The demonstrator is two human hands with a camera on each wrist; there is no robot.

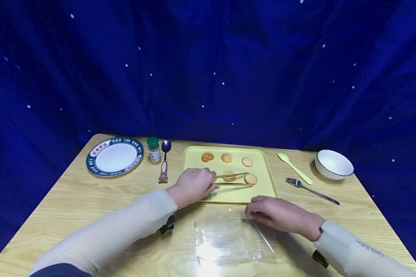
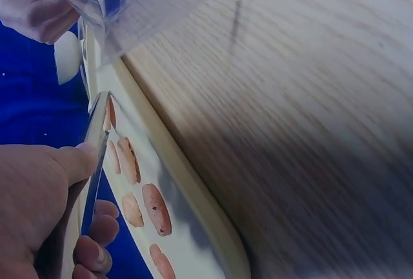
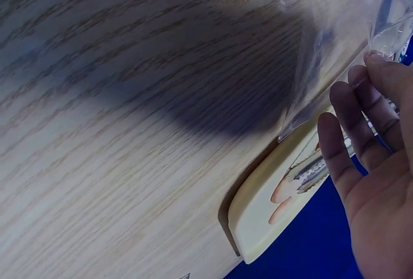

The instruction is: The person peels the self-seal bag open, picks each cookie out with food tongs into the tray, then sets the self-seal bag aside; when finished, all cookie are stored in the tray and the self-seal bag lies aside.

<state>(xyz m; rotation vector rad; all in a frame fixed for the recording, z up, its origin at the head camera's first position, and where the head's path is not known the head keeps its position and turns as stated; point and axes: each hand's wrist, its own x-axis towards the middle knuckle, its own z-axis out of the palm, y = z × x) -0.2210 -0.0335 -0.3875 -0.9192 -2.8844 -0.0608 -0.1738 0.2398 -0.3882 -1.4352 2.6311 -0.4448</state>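
My left hand [image 1: 194, 186] grips metal tongs [image 1: 230, 184] over the yellow tray [image 1: 265, 192]. The tong tips reach to either side of a round cookie [image 1: 251, 179] at the tray's front right. Another cookie [image 1: 229, 176] lies beneath the tong arms, and a third is partly hidden by the hand. Along the back of the tray sit a pretzel-shaped cookie [image 1: 207, 157], a swirled cookie [image 1: 226, 158] and a plain round one [image 1: 247, 162]. Just before the tray, my right hand [image 1: 280, 215] pinches the edge of a clear plastic bag [image 1: 225, 234] between thumb and fingers.
On the left stand a blue-rimmed plate [image 1: 116, 157], a green-capped seasoning jar [image 1: 154, 151] and a dark spoon [image 1: 164, 161]. To the right lie a pale yellow spoon [image 1: 294, 168] and a fork [image 1: 312, 189], with a white bowl [image 1: 334, 164] beyond. A blue curtain [image 1: 208, 69] hangs behind.
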